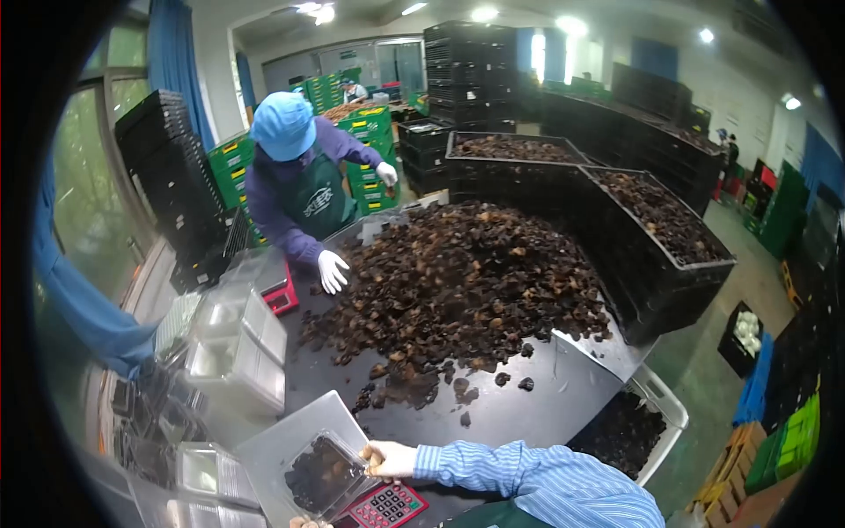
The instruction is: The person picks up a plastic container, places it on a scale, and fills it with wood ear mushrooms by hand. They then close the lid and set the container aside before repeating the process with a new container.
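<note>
A clear plastic tray (327, 473) with dark wood ear mushrooms (319, 475) in it rests on a pale flat plate (264, 440) at the lower middle. My right hand (388, 459), in a white glove with the fingertips showing, comes in from the right and has its fingers curled at the tray's right rim. At the bottom edge, just below the tray, only a few fingertips of my left hand (310, 523) show. A red scale with a keypad (387, 506) sits under the right hand.
A large heap of wood ear mushrooms (466, 273) covers the table (493, 409). Across it a co-worker (299, 176) reaches over the heap's left side. Stacked clear trays (238, 352) stand left; black crates (651, 255) border the right. A white bin (660, 409) stands lower right.
</note>
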Demonstrator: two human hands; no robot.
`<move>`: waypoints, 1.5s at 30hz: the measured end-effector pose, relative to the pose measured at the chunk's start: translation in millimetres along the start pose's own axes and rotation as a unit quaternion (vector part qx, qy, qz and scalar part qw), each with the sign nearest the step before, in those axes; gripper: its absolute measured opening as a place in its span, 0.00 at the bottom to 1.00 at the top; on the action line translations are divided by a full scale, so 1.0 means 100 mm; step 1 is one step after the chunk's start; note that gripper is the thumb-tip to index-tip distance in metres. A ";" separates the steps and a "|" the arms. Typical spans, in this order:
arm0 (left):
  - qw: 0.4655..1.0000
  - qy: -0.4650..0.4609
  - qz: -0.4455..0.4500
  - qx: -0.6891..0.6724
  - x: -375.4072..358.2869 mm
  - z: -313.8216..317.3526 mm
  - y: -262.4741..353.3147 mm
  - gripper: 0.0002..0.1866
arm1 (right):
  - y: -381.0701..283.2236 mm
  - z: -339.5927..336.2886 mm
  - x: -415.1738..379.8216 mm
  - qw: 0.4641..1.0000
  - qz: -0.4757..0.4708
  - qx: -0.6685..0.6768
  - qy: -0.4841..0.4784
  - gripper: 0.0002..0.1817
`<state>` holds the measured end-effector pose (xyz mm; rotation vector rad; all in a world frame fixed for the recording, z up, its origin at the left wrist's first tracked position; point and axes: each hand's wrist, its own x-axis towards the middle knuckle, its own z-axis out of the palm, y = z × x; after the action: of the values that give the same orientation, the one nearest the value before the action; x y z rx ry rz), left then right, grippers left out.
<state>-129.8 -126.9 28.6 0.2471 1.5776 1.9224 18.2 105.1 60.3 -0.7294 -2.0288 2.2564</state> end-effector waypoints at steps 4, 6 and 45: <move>0.991 -0.067 0.092 0.066 0.12 -0.17 -0.13 0.12 | 0.29 0.03 0.17 0.989 -0.033 0.140 -0.037 0.18; 0.986 -0.083 0.119 0.082 0.14 -0.24 -0.18 0.12 | 0.34 0.03 0.14 0.986 -0.081 0.140 -0.028 0.17; 0.680 0.345 0.083 0.642 1.01 -1.61 1.86 0.33 | 0.32 -0.79 -0.66 0.999 -0.011 0.007 -0.045 0.16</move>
<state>-357.0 -215.4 135.6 0.2194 3.3110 0.5759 113.6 153.0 47.8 -0.6121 -2.0467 2.3281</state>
